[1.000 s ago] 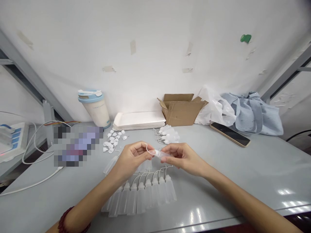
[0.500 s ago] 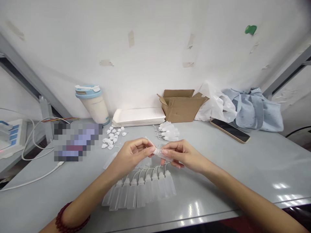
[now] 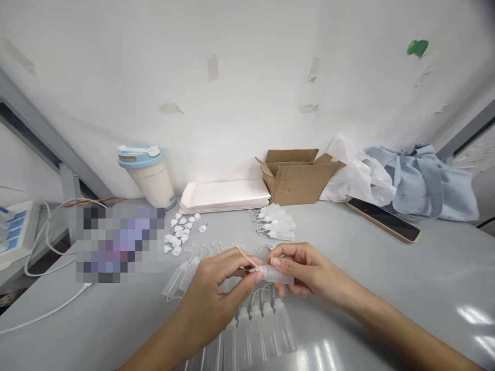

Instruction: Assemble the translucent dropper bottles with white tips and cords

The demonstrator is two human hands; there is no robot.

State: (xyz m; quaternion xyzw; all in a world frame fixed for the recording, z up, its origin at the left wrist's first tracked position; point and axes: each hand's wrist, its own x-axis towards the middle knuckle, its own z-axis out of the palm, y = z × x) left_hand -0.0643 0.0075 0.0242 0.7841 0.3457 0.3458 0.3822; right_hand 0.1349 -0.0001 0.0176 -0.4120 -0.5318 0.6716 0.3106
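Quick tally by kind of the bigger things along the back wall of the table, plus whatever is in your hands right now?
Cup: 1
Tray stack: 1
Cardboard box: 1
Plastic bag: 1
Blue cloth: 1
Phone: 1
Bottle held between left hand and right hand: 1
Total: 7

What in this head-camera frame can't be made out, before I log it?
- Pixelated block on the grey table, head view: masked, its contents unreadable.
- Small clear plastic dropper bottle between the left hand and right hand: the fingers cover its neck, so whether the tip is seated is unclear.
- Row of clear bottles: partly behind the left hand, cut by the bottom edge.
- Print on the cream cup with blue lid: too small.
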